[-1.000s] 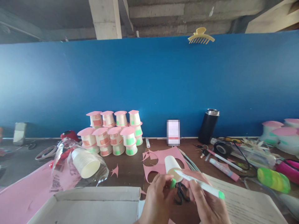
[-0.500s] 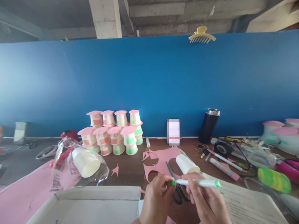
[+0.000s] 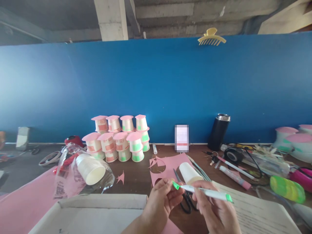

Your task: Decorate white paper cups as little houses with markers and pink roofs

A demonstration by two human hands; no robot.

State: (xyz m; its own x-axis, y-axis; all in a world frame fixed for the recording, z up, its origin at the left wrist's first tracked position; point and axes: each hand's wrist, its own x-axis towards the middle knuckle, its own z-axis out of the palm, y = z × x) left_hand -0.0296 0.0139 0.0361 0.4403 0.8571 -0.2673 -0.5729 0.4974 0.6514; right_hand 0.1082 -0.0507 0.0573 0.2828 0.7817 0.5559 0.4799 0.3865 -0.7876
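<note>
White marker pen with green ends (image 3: 207, 192): right hand (image 3: 215, 213) fingers pinch the barrel; left hand (image 3: 159, 203) fingertips pinch its green tip. White paper cup (image 3: 190, 173) lies on its side just behind.

cup (image 3: 190, 173) behind marker (image 3: 204, 192), scissors (image 3: 184, 198) beneath, flask (image 3: 218, 131) behind

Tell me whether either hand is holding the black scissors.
No: the scissors lie loose on the table, the right hand grips a marker and the left hand touches its green tip.

Likely craft workshop: decorated paper cups (image 3: 118, 139), scissors (image 3: 185, 200).
</note>
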